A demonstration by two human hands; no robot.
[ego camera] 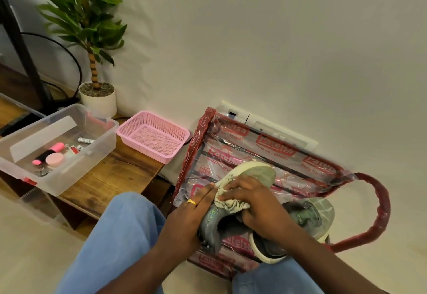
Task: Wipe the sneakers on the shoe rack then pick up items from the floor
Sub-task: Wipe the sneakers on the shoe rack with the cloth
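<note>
A grey-green sneaker (256,172) with a pale sole is tilted up over the shoe rack (272,152), which is wrapped in clear plastic with red print. My left hand (191,212) grips the sneaker's heel side. My right hand (256,203) presses a whitish cloth (228,201) against the sneaker's upper. A second grey-green sneaker (309,219) lies on the rack to the right, partly hidden under my right wrist.
A pink mesh basket (152,135) and a clear plastic box (55,141) holding small items sit on a low wooden table (120,173) at left. A potted plant (97,95) stands by the wall. My blue-trousered knees fill the foreground.
</note>
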